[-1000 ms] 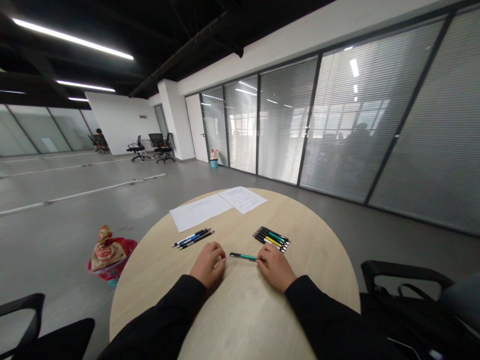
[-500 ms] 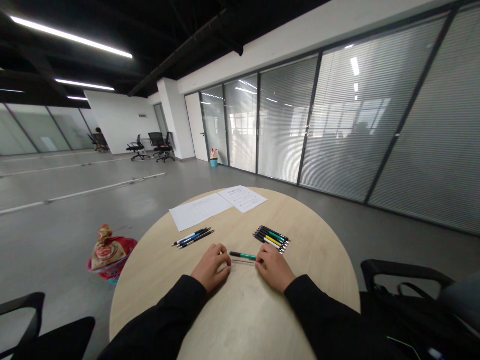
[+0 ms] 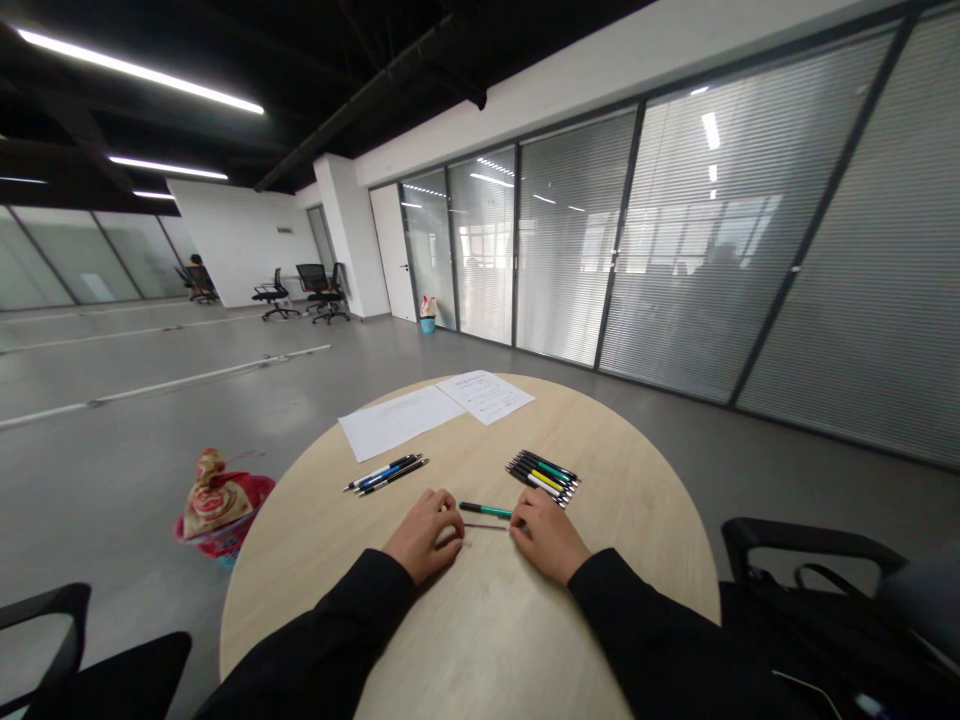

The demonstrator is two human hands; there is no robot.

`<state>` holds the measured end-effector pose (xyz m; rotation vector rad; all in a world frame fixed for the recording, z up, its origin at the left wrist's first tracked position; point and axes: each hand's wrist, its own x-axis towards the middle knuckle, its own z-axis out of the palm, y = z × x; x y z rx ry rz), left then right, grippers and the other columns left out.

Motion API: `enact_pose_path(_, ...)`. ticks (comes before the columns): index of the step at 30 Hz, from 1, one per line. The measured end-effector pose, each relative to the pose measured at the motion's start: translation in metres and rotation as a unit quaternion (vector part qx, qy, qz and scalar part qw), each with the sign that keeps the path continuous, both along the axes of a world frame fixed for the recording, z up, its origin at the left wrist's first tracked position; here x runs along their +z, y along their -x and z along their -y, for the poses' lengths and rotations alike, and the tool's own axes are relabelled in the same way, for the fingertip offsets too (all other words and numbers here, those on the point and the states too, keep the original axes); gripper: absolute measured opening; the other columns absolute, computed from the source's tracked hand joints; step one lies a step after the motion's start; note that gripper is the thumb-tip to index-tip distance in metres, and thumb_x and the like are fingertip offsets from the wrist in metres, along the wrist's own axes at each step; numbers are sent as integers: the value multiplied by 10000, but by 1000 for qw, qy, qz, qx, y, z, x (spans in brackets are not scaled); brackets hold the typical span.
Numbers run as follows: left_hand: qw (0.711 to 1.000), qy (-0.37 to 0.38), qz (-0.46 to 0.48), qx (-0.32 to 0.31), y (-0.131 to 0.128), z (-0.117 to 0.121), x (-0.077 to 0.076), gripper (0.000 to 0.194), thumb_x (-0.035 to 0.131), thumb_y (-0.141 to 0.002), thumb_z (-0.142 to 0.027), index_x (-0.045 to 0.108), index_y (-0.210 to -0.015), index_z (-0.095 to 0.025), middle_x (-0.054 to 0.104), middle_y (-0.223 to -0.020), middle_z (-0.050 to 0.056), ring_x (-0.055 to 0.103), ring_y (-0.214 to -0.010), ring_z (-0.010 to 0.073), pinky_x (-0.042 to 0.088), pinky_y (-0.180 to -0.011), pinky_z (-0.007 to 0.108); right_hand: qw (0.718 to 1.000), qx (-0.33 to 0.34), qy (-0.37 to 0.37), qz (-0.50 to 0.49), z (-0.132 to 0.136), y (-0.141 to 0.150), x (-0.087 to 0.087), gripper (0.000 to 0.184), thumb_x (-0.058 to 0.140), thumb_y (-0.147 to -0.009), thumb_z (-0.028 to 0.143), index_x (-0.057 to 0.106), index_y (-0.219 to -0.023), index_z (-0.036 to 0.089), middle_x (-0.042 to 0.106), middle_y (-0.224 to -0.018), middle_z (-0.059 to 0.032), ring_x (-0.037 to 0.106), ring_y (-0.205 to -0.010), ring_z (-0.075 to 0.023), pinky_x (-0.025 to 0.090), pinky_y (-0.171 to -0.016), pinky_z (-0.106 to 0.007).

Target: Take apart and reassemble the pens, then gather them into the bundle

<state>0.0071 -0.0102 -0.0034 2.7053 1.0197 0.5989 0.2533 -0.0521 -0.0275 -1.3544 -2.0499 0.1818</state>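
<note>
Pens lie in two bunches on the round table [image 3: 300, 570]: a bunch of three [image 3: 386, 475] left of centre and a bunch of about six [image 3: 544, 477] right of centre. Lower down, between the hands, a teal pen [image 3: 484, 510] and a thin dark pen [image 3: 486, 526] lie side by side, apart from both bunches. The left hand [image 3: 422, 535] is curled, its fingers at the dark pen's left end. The right hand [image 3: 541, 537] is loosely curled at that pen's other end, touching or nearly touching the teal pen's tip. Whether either hand grips anything, I cannot tell. A sheet of paper [image 3: 397, 423] and a second sheet [image 3: 486, 396] sit near the far edge. Pale wood stretches from the hands to the near edge.
</note>
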Motion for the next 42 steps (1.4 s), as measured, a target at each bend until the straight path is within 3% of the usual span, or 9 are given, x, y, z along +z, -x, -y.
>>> enact_pose_path(15,1000,9,9,-8,1,0,0,60,618,-773,-202,658,-818,-199,544,-984,64,484,-932,223,426,-822,345,1000,2,8,-7,-1,-1,0,63,615,-819,140,659,-785,169,584,-889,-49,518,-912,-187,430,-835,-299)
enact_pose_path(20,1000,0,23,-2,1,0,0,93,551,-818,-188,643,-808,-186,561,-946,66,501,-908,217,427,-819,347,1000,-1,-6,-18,-1,-2,0,107,579,-848,148,641,-764,172,586,-864,-47,520,-894,-186,422,-834,-299)
enact_pose_path(25,995,-24,58,74,8,-10,-3,143,463,-841,-146,603,-833,-174,573,-900,66,527,-875,216,442,-808,356,998,-37,-14,-47,-2,-5,1,148,537,-875,152,623,-758,177,589,-844,-50,531,-874,-187,415,-814,-296)
enact_pose_path(29,980,-42,70,181,19,-24,-13,167,450,-814,-112,584,-901,-160,583,-903,79,548,-890,239,464,-824,387,996,-41,8,-77,-4,-8,0,143,520,-871,137,624,-782,181,600,-825,-40,542,-814,-174,415,-759,-280)
enact_pose_path(31,975,-47,62,207,23,-29,-19,205,455,-785,-87,591,-924,-151,595,-939,99,553,-925,255,466,-856,412,995,-39,12,-94,-5,-8,0,146,511,-864,122,623,-793,182,606,-826,-37,548,-802,-172,416,-747,-277)
enact_pose_path(42,991,-19,39,130,21,-28,-26,335,449,-732,-34,629,-985,-160,618,-1129,122,552,-1101,260,440,-1002,438,988,-36,11,-149,-8,-12,-4,172,495,-831,105,649,-858,178,643,-873,-59,584,-854,-194,455,-817,-321)
